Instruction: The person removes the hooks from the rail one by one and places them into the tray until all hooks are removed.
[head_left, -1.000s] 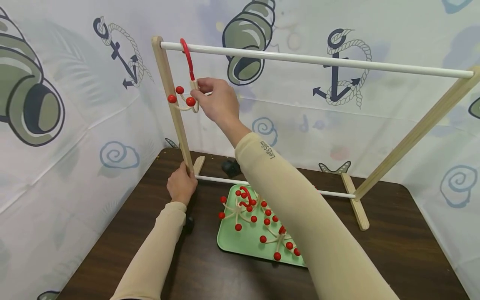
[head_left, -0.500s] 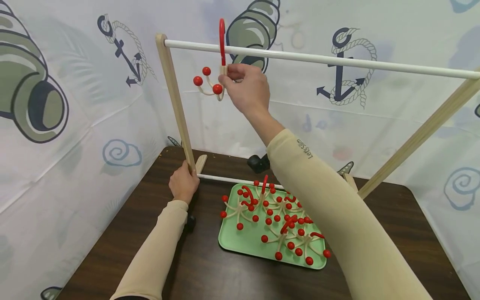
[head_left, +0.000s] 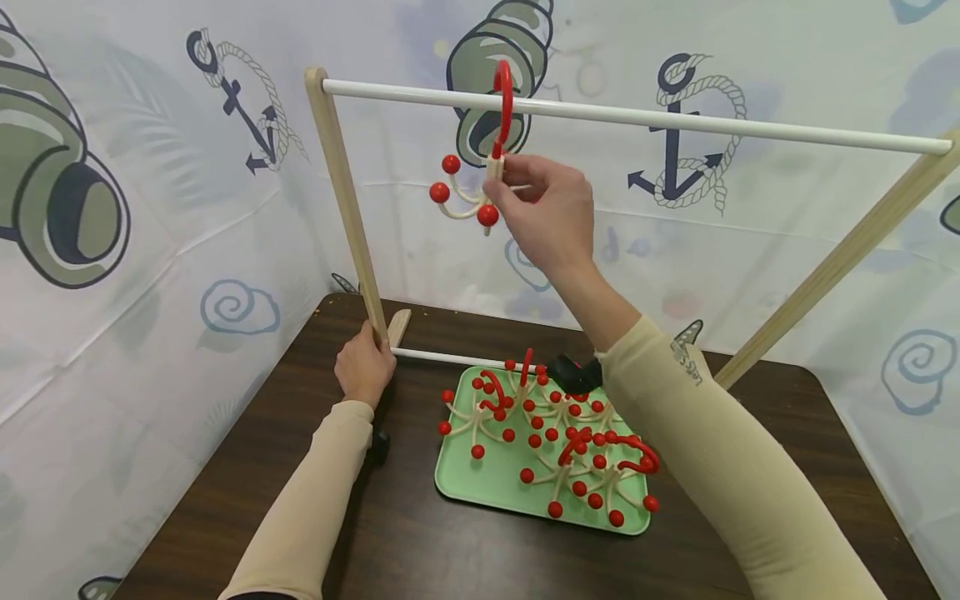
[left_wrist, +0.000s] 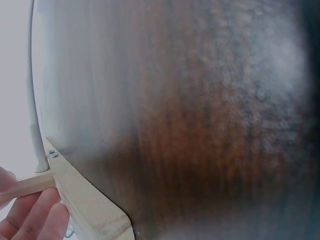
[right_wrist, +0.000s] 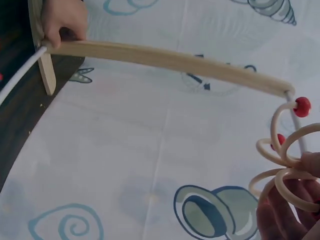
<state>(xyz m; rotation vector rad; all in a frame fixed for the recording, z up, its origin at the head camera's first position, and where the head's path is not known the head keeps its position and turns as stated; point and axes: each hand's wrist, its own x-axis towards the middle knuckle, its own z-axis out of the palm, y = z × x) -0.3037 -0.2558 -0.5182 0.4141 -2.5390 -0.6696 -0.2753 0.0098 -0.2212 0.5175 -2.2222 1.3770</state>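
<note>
My right hand (head_left: 551,212) pinches the cream stem of a multi-arm hook hanger (head_left: 489,187), its curved arms tipped with red balls. The hanger stands upright, and its red hook (head_left: 505,104) overlaps the white top rod (head_left: 637,119) of a wooden frame in the head view. In the right wrist view the hanger's looped arms (right_wrist: 287,160) show beside my fingers (right_wrist: 280,215). My left hand (head_left: 363,367) grips the foot of the frame's left upright (head_left: 347,200); the left wrist view shows fingers (left_wrist: 42,215) round the wood.
A green tray (head_left: 468,475) on the dark wooden table (head_left: 420,558) bears several similar hangers (head_left: 476,421). Behind it runs the frame's lower white rod (head_left: 442,358). The right upright (head_left: 840,258) slants at the far side. A shell-and-anchor printed sheet (head_left: 420,267) hangs around the table.
My right hand has carried the hanger rightward along the top rod. Its hook rose above the rod half a second ago and sits a little lower now. My left hand stays on the upright.
</note>
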